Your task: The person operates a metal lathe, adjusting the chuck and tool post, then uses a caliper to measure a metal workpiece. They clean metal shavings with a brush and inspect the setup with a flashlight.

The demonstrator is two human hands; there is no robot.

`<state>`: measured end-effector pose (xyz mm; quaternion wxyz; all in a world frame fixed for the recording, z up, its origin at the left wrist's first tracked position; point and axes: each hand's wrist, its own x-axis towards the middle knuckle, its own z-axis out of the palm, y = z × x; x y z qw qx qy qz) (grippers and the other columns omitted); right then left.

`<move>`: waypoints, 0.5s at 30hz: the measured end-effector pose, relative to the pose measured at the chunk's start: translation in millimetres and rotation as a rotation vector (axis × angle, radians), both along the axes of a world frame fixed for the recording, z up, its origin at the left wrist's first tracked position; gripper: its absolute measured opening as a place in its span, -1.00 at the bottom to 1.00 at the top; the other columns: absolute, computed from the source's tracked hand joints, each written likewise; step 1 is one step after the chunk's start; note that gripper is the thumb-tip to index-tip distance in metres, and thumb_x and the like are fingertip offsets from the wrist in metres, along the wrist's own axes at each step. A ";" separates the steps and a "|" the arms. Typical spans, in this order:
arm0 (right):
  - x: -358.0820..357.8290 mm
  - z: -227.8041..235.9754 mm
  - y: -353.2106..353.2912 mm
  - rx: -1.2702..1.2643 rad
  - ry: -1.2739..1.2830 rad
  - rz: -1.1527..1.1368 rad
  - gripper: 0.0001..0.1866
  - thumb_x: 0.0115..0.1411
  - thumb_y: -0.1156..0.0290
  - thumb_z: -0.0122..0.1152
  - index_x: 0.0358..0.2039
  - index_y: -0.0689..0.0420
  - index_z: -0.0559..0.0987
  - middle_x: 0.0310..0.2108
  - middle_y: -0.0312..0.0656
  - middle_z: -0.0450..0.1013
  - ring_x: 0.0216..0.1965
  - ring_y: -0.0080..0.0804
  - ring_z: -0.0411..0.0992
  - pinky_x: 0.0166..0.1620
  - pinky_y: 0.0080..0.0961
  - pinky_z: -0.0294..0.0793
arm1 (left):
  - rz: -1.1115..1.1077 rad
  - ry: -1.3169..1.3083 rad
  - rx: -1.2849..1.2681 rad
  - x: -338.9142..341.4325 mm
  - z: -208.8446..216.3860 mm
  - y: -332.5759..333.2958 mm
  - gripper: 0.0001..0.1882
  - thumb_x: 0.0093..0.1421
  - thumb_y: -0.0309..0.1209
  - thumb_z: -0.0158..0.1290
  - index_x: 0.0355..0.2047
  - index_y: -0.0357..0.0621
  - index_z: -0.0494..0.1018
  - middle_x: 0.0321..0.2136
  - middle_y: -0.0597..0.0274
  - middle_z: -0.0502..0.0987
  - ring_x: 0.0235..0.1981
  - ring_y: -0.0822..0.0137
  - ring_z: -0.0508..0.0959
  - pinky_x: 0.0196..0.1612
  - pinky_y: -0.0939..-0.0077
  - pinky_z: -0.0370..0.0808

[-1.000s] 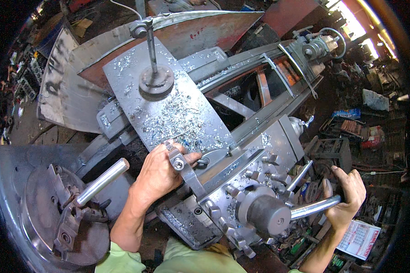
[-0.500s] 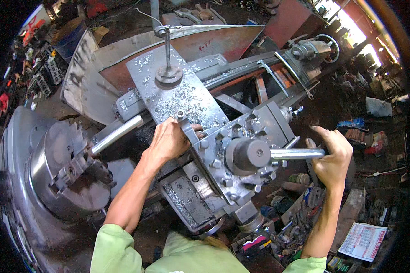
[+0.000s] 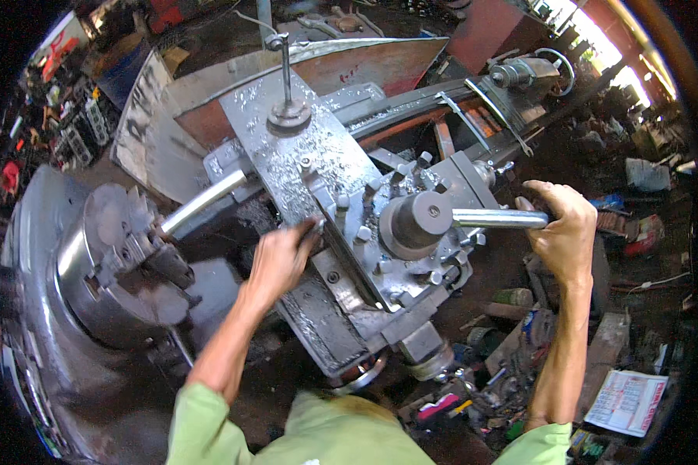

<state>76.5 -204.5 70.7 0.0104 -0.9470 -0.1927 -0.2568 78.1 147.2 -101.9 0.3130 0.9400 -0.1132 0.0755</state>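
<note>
Bright daylight glares through a slanting gap (image 3: 591, 37) at the upper right, near a flat reddish panel (image 3: 488, 45). The dirty floor (image 3: 213, 48) is dim. Metal parts (image 3: 85, 136) crowd the left side; mixed clutter fills the right, around a white printed sheet (image 3: 627, 403).

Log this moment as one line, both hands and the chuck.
Left hand: near tool post, contact unclear | Right hand: at end of lever | Chuck: holding round bar

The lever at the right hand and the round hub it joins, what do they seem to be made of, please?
The lever is probably steel, polished or plated, given its bright highlights. The hub looks like matte dark-grey metal, reflecting little.
</note>
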 end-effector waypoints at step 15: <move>-3.4 -0.7 -10.1 0.114 0.031 0.110 -0.70 -0.14 0.35 0.40 -0.30 0.02 0.67 -0.47 -0.14 0.48 -0.33 -0.11 0.51 -0.23 -0.23 0.50 | 0.505 0.092 -0.671 -143.6 -8.5 44.9 -0.71 0.41 -0.31 -0.02 0.00 -0.24 0.50 -0.42 0.47 0.42 -0.41 0.61 0.33 -0.36 0.67 0.28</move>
